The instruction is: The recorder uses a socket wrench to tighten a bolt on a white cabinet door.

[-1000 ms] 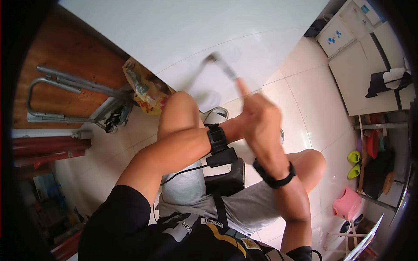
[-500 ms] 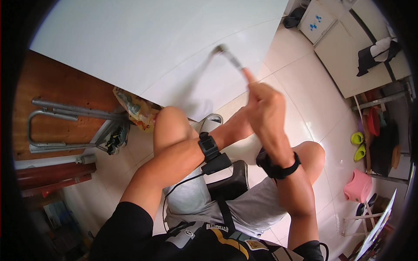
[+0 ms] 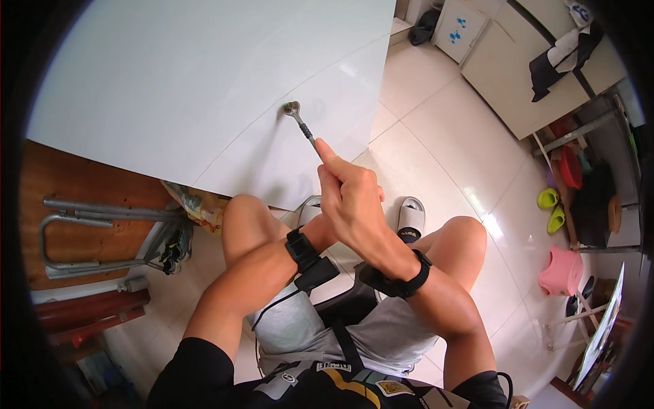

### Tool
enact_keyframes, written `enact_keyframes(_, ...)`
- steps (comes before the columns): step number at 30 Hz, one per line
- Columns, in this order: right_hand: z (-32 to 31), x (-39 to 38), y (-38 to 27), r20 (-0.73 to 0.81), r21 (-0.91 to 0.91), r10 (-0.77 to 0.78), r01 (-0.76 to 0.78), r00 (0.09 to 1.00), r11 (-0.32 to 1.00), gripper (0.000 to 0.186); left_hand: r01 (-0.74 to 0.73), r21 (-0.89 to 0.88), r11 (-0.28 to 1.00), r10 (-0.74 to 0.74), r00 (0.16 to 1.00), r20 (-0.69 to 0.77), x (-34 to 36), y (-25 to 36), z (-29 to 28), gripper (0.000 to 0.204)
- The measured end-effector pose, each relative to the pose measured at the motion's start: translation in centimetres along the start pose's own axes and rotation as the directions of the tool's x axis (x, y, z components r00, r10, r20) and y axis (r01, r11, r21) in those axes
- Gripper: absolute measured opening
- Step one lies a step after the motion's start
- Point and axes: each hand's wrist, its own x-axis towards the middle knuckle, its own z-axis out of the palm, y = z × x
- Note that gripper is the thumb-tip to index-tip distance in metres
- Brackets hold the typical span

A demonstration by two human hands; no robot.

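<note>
My right hand [image 3: 354,203] is closed round the handle of a metal wrench [image 3: 304,129] with a rounded head, one digit laid along its shaft. That head is at the surface of a large white panel [image 3: 204,75]; whether it touches cannot be made out. A dark shadow falls on the panel below the tool. My left hand [image 3: 322,230] is mostly covered by the right one, so its fingers and anything in them are hidden. Both wrists wear black straps with small boxes.
A folded metal-tube frame [image 3: 102,215] leans by brown wood at the left, beside shoes [image 3: 177,249] and a plastic bag [image 3: 197,204]. To the right are a pink stool [image 3: 561,271], yellow-green clogs [image 3: 552,208] and a pale cabinet [image 3: 507,88]. My slippered foot [image 3: 411,217] rests on the tiles.
My right hand and the wrench have moved left and lower in the picture, the tool's head now near the panel. The left hand shifted left and down with them; the whole view has turned slightly.
</note>
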Motion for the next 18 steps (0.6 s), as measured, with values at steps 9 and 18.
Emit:
enact_keyframes(9, -0.2, 1.4, 0.5, -0.036, 0.244, 0.107, -0.095, 0.994, 0.965, 0.039, 0.01, 0.397, 0.918, -0.027, 0.999, 0.039, 0.3, -0.5, -0.2, 0.041)
enact_keyframes(18, 0.3, 2.1, 0.3, -0.135, 0.196, -0.081, 0.107, 0.988, 0.975, 0.035, 0.13, 0.018, 0.991, -0.128, 0.988, -0.088, -1.2, -3.1, -1.2, 0.04)
